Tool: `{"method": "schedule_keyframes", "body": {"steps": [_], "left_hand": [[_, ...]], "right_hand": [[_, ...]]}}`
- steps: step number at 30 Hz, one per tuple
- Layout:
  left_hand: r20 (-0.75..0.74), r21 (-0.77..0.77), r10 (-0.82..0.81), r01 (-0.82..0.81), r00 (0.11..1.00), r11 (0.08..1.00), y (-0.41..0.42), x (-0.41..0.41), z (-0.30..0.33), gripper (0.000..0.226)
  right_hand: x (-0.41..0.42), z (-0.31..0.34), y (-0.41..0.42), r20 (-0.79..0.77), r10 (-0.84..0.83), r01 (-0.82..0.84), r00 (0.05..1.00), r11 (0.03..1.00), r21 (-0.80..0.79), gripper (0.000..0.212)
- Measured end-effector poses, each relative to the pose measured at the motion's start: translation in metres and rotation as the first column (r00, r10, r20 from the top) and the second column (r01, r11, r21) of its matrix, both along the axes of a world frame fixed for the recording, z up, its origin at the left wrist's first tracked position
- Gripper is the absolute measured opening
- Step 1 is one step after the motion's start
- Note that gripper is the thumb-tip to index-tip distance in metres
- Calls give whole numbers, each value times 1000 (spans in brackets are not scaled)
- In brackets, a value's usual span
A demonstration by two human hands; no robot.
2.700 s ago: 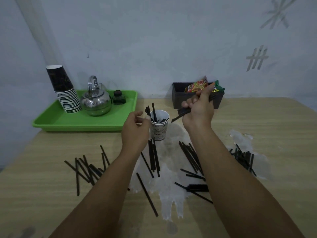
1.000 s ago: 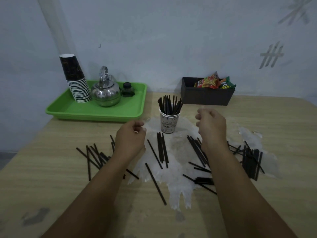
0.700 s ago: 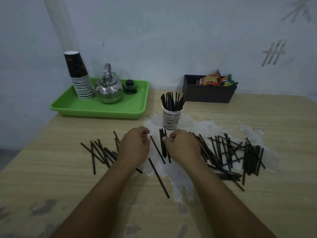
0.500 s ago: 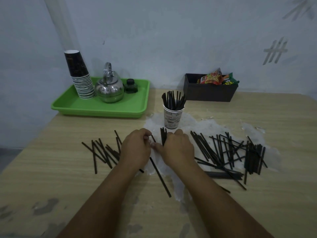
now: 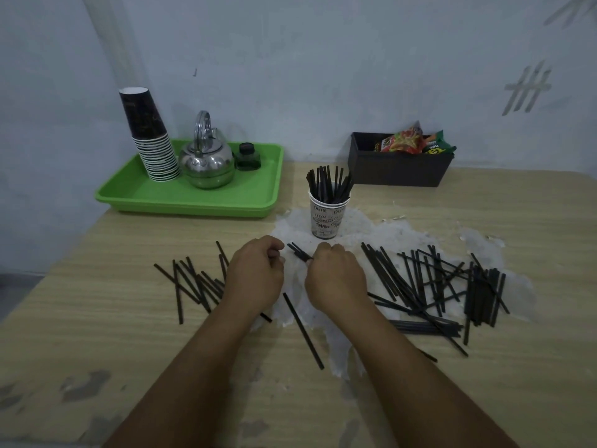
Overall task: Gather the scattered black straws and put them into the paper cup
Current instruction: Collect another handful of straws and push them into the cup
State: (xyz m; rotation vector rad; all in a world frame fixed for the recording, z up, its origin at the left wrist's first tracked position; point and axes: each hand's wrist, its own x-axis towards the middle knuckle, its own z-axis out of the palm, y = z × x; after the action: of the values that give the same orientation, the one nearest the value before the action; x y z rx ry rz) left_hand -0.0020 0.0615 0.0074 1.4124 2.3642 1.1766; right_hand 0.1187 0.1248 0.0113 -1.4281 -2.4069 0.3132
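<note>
A white printed paper cup (image 5: 329, 218) stands upright mid-table with several black straws (image 5: 329, 184) sticking out of it. My right hand (image 5: 334, 278) lies just in front of the cup, its fingers curled round a small bunch of black straws (image 5: 298, 251) whose ends poke out to the left. My left hand (image 5: 256, 274) sits beside it with curled fingers; whether it holds a straw is hidden. Loose straws lie in a pile on the left (image 5: 193, 282), a bigger pile on the right (image 5: 433, 282), and one straw (image 5: 303, 331) lies between my forearms.
A green tray (image 5: 148, 194) at the back left carries a stack of dark paper cups (image 5: 148, 134), a steel kettle (image 5: 207, 160) and a small dark bottle (image 5: 248, 156). A black box (image 5: 397, 169) with snack packets stands behind the cup. A white patch (image 5: 355, 227) marks the wooden tabletop.
My hands came down from the cup to the table and moved together. The right hand closed round the straws in front of the cup, and their far ends swung leftward.
</note>
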Motion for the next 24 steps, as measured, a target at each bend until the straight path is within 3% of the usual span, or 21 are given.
{"method": "schedule_keyframes", "body": {"steps": [9, 15, 20, 24], "left_hand": [[19, -16, -55, 55, 998, 998, -1, -1, 5, 23], [22, -24, -95, 95, 995, 995, -4, -3, 11, 22], [-10, -129, -320, 316, 948, 940, -17, -7, 17, 21], [5, -182, -480, 473, 877, 862, -29, -7, 18, 23]], "right_hand": [[9, 1, 4, -39, 20, -18, 999, 999, 49, 20], [15, 3, 6, -241, 176, -170, 954, 984, 46, 21], [22, 13, 2, -637, 165, -282, 753, 955, -86, 12], [25, 13, 0, -799, 90, -313, 595, 941, -128, 10]]}}
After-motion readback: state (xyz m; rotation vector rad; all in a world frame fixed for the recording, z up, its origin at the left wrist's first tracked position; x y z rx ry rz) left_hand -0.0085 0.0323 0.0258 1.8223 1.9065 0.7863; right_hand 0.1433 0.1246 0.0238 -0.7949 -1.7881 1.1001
